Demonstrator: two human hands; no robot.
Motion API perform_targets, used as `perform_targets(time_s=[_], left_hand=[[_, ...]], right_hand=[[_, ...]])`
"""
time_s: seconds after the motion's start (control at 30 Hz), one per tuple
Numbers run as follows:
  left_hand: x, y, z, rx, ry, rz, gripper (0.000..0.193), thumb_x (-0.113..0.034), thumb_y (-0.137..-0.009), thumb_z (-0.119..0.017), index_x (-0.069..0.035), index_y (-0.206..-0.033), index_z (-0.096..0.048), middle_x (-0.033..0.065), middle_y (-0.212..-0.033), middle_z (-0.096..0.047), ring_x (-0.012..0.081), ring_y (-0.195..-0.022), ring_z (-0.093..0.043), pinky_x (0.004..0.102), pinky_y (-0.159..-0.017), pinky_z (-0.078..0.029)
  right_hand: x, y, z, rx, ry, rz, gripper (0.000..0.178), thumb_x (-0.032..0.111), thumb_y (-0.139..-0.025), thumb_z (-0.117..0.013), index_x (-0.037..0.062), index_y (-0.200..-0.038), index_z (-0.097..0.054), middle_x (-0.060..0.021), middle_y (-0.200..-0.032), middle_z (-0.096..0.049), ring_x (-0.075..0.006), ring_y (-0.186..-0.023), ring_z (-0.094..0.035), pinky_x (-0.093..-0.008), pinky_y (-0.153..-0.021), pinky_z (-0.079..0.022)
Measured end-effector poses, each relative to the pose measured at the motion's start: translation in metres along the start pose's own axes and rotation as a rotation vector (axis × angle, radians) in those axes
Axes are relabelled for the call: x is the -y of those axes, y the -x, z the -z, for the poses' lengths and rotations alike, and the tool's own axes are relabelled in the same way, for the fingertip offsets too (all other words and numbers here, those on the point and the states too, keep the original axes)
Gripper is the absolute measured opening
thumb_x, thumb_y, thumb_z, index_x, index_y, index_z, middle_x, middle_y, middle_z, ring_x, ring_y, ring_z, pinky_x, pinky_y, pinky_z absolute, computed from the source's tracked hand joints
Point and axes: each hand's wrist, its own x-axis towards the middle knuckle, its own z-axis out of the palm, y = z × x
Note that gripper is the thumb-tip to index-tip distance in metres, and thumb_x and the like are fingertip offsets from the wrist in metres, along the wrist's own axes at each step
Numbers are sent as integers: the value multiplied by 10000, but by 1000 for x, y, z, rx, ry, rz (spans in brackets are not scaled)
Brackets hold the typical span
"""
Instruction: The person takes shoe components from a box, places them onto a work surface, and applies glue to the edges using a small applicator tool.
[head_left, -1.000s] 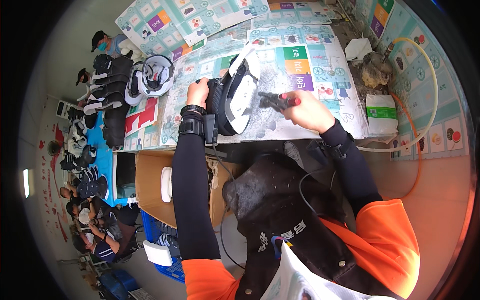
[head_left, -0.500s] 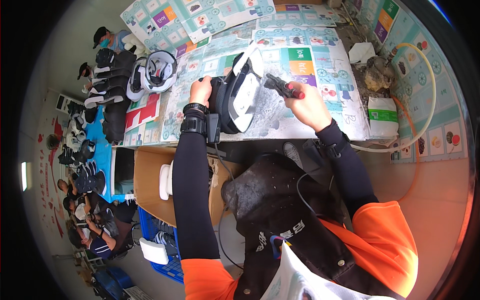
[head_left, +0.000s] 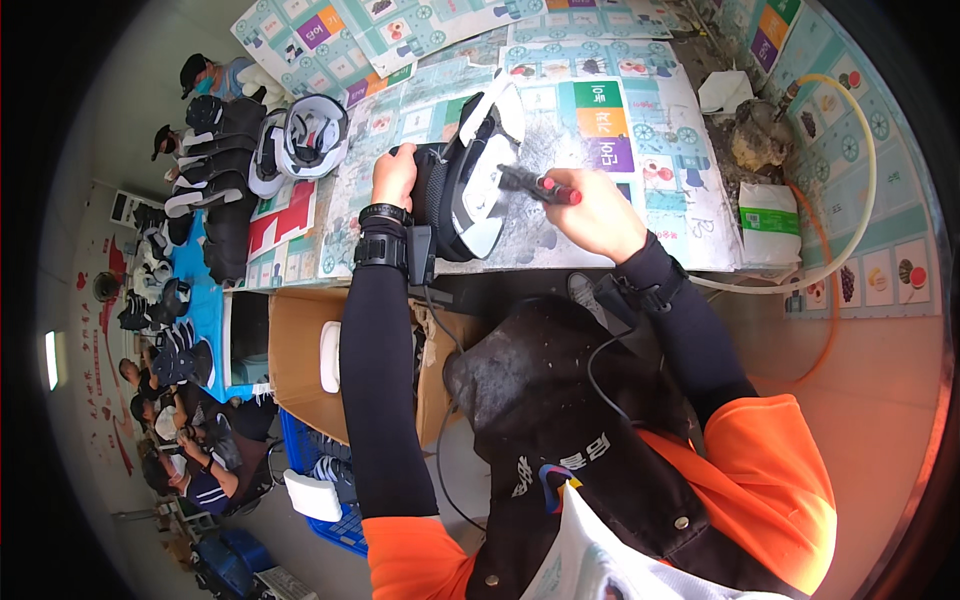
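Note:
My left hand (head_left: 395,178) is closed on the dark side of a black mesh and white cap (head_left: 480,190), tilted on its side over the table so its pale, hollow side faces right. My right hand (head_left: 598,215) is closed around a narrow dark tool with red ends (head_left: 540,186). The tool's dark tip points left, at or very close to the white part of the cap; whether they touch I cannot tell. The tool's exact kind does not show.
A white cap (head_left: 315,137) and a stack of black caps (head_left: 222,150) stand at the left. On the right are a pale hose (head_left: 868,180), a brownish lump (head_left: 757,135) and a white-green packet (head_left: 769,222). Below the table's edge (head_left: 600,268) sits a cardboard box (head_left: 295,370). Several people sit farther left.
My right hand has moved left with the tool, bringing its tip to the cap's white part. My left hand still holds the cap in nearly the same place.

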Motion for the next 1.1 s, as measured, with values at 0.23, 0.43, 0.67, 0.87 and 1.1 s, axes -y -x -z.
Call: perform_targets(time_s=[0.23,0.43,0.67,0.87,1.1], left_hand=[[0,3,3,6,-13,1,526,-307,-913,-674,157,-1155,-623,200,-1035,-709,245,-930,-655,370,-828,-505],[1,9,-1,-5,51,-30,481,-320,-916,-682,123,-1096,-633,161,-978,-698,211,-864,-636,352,-792,-500],[-6,23,1,21,100,-62,336,-216,-957,-635,91,-1093,-649,152,-994,-737,230,-825,-720,348,-746,-556],[-12,35,-6,-4,129,-80,377,-294,-944,-677,68,-1046,-657,110,-964,-701,179,-846,-631,332,-788,-502],[-18,50,-8,11,189,-74,350,-281,-950,-681,59,-1036,-674,78,-948,-701,157,-833,-624,315,-770,-497]], right_hand=[[2,1,-4,-81,25,-41,240,109,-800,-540,-27,-919,-697,-326,-817,-656,-521,-867,-648,-546,-801,-517],[9,6,-3,205,-19,4,268,96,-775,-537,-25,-940,-709,-329,-845,-663,-513,-890,-658,-530,-824,-526],[13,9,-5,204,-22,-5,334,117,-796,-552,-15,-1039,-739,-326,-856,-669,-499,-897,-669,-510,-818,-534],[2,14,2,41,-26,-37,221,106,-771,-625,-32,-933,-686,-214,-690,-630,-360,-655,-644,-416,-667,-499],[-1,21,5,128,-81,-74,232,96,-763,-629,-46,-936,-689,-136,-645,-606,-216,-609,-595,-360,-638,-476]])
